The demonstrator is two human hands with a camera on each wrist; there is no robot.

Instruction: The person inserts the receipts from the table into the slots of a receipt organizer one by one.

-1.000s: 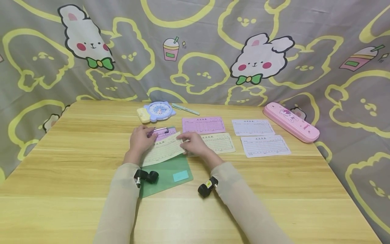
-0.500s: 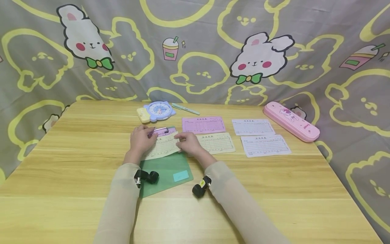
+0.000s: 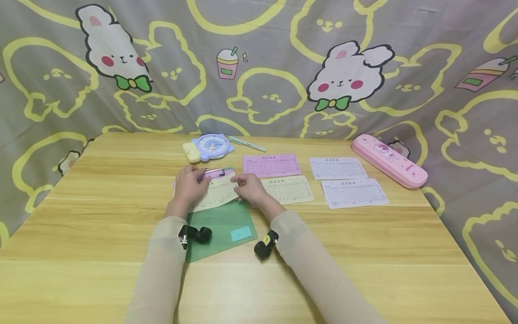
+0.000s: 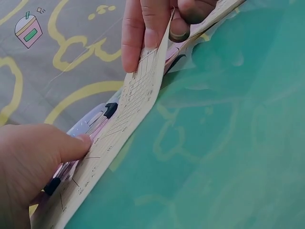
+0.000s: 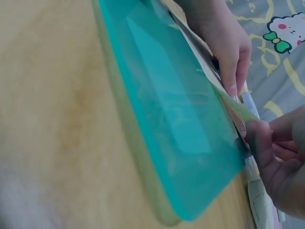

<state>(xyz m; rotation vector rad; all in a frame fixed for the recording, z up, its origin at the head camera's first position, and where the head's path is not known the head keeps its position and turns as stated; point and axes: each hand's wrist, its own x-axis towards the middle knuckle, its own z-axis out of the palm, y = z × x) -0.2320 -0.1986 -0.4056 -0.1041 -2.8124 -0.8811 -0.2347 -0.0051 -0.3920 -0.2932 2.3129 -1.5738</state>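
Note:
A green clipboard [image 3: 218, 225] with a blue label lies on the table, its metal clip [image 3: 213, 173] at the far edge. My left hand [image 3: 187, 189] grips the clip, and its thumb [image 4: 76, 147] lies along the near side by the paper. With the thumb and fingers of my right hand [image 3: 252, 189] I pinch the right corner of a pale yellow form [image 3: 216, 194]. This form lies across the upper part of the board, its right corner lifted and bent in the left wrist view. Part of a pink form shows behind it near the clip.
Right of the board lie another yellow form [image 3: 286, 190], a pink form [image 3: 272, 165] and two white forms [image 3: 337, 168]. Farther back are a blue clock-shaped item [image 3: 213, 146], a green pen [image 3: 247, 144] and a pink pencil case [image 3: 389, 160]. A patterned curtain hangs behind the table.
My right hand has moved slightly left and away from me with the yellow form, whose near edge now sits closer to the clip. The left hand stays at the clip.

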